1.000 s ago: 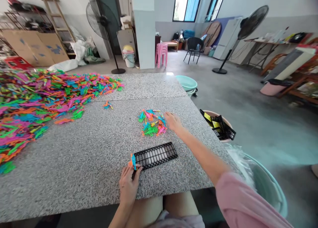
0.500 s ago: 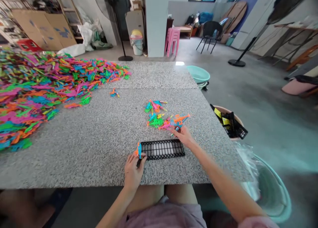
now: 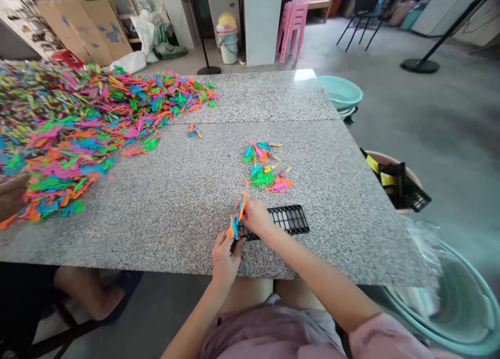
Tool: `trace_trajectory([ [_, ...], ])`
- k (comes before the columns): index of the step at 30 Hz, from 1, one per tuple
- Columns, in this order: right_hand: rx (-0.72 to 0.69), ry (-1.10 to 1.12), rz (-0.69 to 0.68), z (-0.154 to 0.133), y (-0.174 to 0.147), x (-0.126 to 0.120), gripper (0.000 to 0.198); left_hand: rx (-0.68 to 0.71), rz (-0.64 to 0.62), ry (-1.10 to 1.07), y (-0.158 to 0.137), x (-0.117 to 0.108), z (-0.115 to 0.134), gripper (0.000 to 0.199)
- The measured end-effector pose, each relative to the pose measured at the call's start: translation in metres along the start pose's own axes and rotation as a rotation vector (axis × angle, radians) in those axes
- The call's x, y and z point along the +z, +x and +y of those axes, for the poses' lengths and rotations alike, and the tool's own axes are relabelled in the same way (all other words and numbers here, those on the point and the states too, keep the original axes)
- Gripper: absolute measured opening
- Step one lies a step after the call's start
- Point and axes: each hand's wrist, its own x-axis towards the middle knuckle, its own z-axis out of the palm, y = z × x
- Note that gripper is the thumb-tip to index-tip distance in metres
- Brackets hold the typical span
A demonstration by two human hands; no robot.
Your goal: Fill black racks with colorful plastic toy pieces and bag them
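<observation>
A black plastic grid tray point(image 3: 289, 219) lies on the stone table near its front edge. My left hand point(image 3: 226, 257) is closed on the tray's left end, where a blue-and-orange plastic toy point(image 3: 234, 227) stands. Just above it, my right hand point(image 3: 257, 216) pinches another orange-and-blue plastic toy point(image 3: 242, 207), close to the first one; whether the two touch I cannot tell. My right hand hides part of the tray. Beyond the tray sits a small cluster of green, pink, orange and blue toys point(image 3: 261, 178).
A large heap of similar toys point(image 3: 128, 103) covers the table's left side. One loose toy point(image 3: 192, 131) lies apart. Off the right edge stand a bin with black trays point(image 3: 394, 179), a teal basin point(image 3: 341, 92) and a teal basket point(image 3: 474, 307). Another person's leg point(image 3: 88, 291) shows lower left.
My right hand has moved from the cluster leftward to my left hand, bringing an orange-and-blue toy with it. The cluster has fewer toys on its right. The camera view has shifted.
</observation>
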Motion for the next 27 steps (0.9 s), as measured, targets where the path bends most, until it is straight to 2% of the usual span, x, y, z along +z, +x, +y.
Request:
trace_trajectory([
  [4,-0.019,-0.121,-0.041,-0.012,0.000,-0.001,0.032,0.037,0.008,-0.026,0.002,-0.002,0.000,0.014],
  [7,-0.181,-0.070,-0.108,-0.001,0.005,-0.015,0.029,0.084,0.017,-0.051,0.004,-0.004,0.001,0.013],
  [8,-0.250,-0.064,-0.103,0.009,0.007,-0.025,0.030,0.098,0.023,-0.055,0.005,-0.003,0.001,0.012],
  [10,-0.295,-0.145,0.003,0.034,0.013,-0.052,0.038,0.118,0.035,-0.058,0.004,-0.002,-0.001,0.012],
  [12,-0.145,-0.350,0.166,0.064,0.018,-0.081,0.040,0.126,0.039,-0.053,0.002,0.001,-0.003,0.012],
  [14,-0.071,-0.543,0.120,0.090,0.022,-0.104,0.032,0.111,0.043,-0.039,-0.001,0.001,-0.004,0.013],
  [16,-0.111,-0.645,-0.008,0.111,0.020,-0.117,0.024,0.064,0.069,-0.016,-0.002,-0.006,-0.002,0.029],
  [18,-0.163,-0.652,-0.036,0.127,0.011,-0.119,0.019,0.044,0.091,-0.010,0.004,-0.022,0.002,0.048],
  [20,-0.150,-0.587,0.044,0.136,-0.005,-0.113,0.015,0.121,0.054,-0.032,0.020,-0.042,0.009,0.057],
  [22,-0.084,-0.426,0.150,0.134,-0.024,-0.101,0.012,0.278,-0.075,-0.073,0.044,-0.060,0.013,0.053],
  [24,-0.007,-0.153,0.250,0.121,-0.043,-0.082,0.020,0.393,-0.268,-0.160,0.069,-0.071,0.012,0.038],
  [27,0.057,0.354,0.280,0.087,-0.067,-0.048,0.024,0.409,-0.473,-0.289,0.096,-0.074,0.006,0.030],
])
